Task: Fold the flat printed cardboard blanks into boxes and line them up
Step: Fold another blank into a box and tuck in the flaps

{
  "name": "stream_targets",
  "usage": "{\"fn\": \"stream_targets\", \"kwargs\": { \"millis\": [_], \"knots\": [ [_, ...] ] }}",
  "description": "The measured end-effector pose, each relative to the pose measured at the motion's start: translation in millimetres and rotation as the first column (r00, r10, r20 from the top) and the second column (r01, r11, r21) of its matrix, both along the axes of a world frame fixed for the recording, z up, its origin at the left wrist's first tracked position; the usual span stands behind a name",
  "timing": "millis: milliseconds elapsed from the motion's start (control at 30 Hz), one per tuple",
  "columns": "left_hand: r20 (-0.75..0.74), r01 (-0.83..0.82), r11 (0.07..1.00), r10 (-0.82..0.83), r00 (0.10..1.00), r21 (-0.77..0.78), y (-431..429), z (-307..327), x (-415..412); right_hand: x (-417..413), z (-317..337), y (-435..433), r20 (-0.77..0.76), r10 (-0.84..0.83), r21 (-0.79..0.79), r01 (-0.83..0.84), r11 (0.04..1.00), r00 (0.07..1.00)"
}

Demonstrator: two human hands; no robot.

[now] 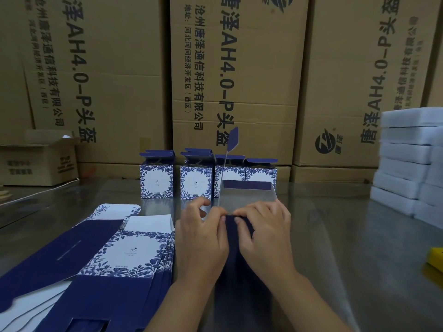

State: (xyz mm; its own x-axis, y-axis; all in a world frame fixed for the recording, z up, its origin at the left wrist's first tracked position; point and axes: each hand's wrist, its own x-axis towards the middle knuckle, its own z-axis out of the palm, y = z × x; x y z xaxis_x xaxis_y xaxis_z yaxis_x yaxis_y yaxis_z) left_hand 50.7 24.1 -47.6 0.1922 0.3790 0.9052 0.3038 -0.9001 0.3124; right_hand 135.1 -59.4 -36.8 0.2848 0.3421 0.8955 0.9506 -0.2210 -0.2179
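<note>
Both hands hold a half-formed blue box (242, 197) lying on its side in front of me, its open mouth facing away and one flap sticking up. My left hand (203, 238) pinches its near blue edge from the left, and my right hand (266, 233) grips the same edge from the right, fingertips meeting. A stack of flat blue-and-white floral blanks (105, 257) lies at the left. Several folded boxes (196, 178) stand in a row behind, top flaps open.
The work goes on at a shiny metal table (347, 248). Large brown cartons (239, 80) wall off the back. Stacked white foam pieces (407, 159) stand at the right, a small open carton (40, 161) at the left, and a yellow object (437, 258) at the right edge.
</note>
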Motion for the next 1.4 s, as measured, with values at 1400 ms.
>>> {"fn": "stream_targets", "kwargs": {
  "millis": [1400],
  "knots": [
    [0.076,-0.096,0.963,0.119,0.990,-0.253,21,-3,-2,6,2,-1,-0.007,-0.051,0.045,0.051,0.998,0.999]
  ]
}}
